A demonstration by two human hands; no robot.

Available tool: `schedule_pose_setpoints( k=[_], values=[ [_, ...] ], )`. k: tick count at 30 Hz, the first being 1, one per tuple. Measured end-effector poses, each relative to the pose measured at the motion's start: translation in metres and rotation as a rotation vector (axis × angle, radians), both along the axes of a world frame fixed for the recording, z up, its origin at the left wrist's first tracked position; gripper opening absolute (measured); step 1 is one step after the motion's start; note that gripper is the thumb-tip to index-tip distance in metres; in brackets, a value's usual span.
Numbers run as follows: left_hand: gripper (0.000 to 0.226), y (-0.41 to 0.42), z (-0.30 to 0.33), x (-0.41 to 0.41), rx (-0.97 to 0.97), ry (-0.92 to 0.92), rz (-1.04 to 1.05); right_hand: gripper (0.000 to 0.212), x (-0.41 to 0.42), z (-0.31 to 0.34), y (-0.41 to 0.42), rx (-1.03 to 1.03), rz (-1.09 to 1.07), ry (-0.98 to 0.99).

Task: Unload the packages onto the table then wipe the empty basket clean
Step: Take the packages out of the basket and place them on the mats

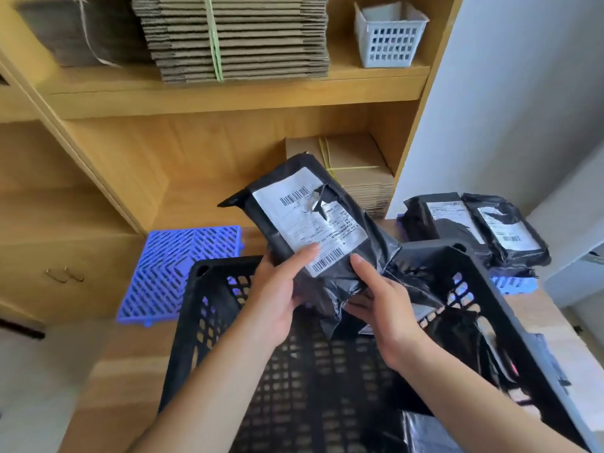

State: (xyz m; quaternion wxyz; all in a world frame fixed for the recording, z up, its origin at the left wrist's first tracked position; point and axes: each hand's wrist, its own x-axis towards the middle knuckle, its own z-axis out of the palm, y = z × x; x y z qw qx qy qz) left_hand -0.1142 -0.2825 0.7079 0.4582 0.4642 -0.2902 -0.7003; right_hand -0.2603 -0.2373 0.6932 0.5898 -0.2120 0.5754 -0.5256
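Wooden table (555,322) waits right of your right hand (385,308); with left hand (277,289), you grip the package (313,223), long axis tilted away.

Person, head view: two forearms and two hands are shown. Left grip (273,294): bare, no ring or glove seen. Right grip (384,300): bare likewise. Both forearms are uncovered to the frame edge; no sleeve, watch or band is seen.
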Motion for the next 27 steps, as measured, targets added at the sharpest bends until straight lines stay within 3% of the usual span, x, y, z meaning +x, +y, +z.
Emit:
schedule_pose_setpoints(
  k=[5, 8, 10, 15, 17, 19, 22, 27],
  values=[
    [0.052, -0.027, 0.011, 0.058, -0.058, -0.036, 0.024, 0.063, 0.060, 0.008, -0.020, -0.018, 0.080, 0.086],
    [0.048, -0.049, 0.018, 0.091, -0.091, -0.093, 0.042, 0.063, 0.079, 0.014, -0.029, -0.051, 0.120, 0.315],
    [0.040, -0.072, 0.021, 0.116, -0.091, -0.119, 0.060, 0.066, 0.076, 0.017, -0.040, -0.133, 0.002, 0.467],
    [0.056, -0.129, 0.021, 0.157, -0.084, -0.161, 0.050, 0.034, 0.014, 0.010, -0.077, -0.215, -0.154, 0.900],
    [0.059, -0.150, 0.012, 0.161, -0.073, -0.186, -0.004, 0.030, -0.015, 0.006, -0.090, -0.143, -0.152, 1.072],
    [0.046, -0.166, 0.000, 0.160, -0.063, -0.237, -0.057, 0.031, -0.042, 0.000, -0.103, -0.021, -0.146, 1.220],
    [0.028, -0.190, -0.022, 0.146, -0.021, -0.316, -0.132, 0.044, -0.064, -0.015, -0.128, 0.187, -0.156, 1.239],
    [0.032, -0.227, -0.060, 0.098, 0.087, -0.403, -0.316, 0.052, -0.059, -0.042, -0.154, 0.542, -0.127, 1.483]
  ],
)
